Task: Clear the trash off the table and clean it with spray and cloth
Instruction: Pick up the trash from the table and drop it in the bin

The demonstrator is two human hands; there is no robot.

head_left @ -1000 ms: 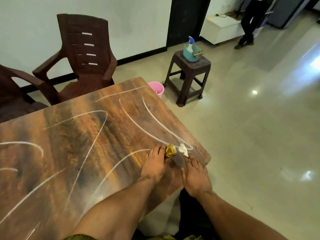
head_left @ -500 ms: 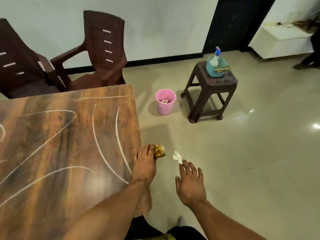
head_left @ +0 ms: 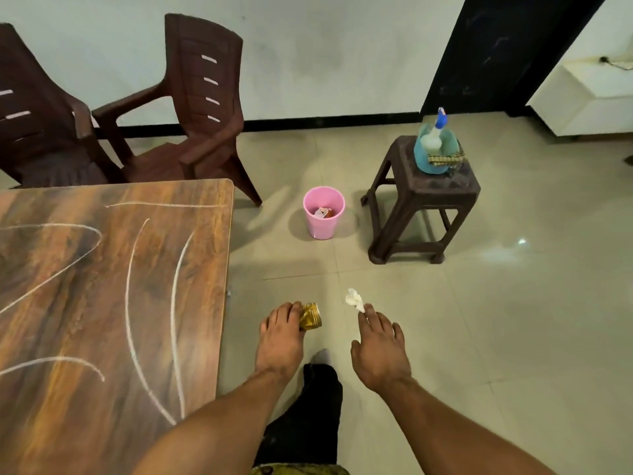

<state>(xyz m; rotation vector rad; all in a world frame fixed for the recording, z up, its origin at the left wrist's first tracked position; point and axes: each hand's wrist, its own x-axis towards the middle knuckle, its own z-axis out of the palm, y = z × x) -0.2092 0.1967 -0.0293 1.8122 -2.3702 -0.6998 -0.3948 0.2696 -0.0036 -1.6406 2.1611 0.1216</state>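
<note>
Gold wrapper (head_left: 310,315) in left grip (head_left: 281,334), tissue (head_left: 355,299) at right fingertips (head_left: 369,308).

Both bare forearms extended forward and down from bottom of view, palms down, clear of the table (head_left: 219,303) edge and over open floor. Left hand (head_left: 279,341) just beside the table's right edge, fingers (head_left: 286,311) curled over a crumpled gold wrapper (head_left: 311,316), closed around it. Right hand (head_left: 380,351) further right, well apart from the left, fingers spread loosely; white tissue scrap (head_left: 354,299) pinched at tip of the extended fingers. Wrists straight. Dark trouser leg and grey-socked toe visible between forearms.
</note>
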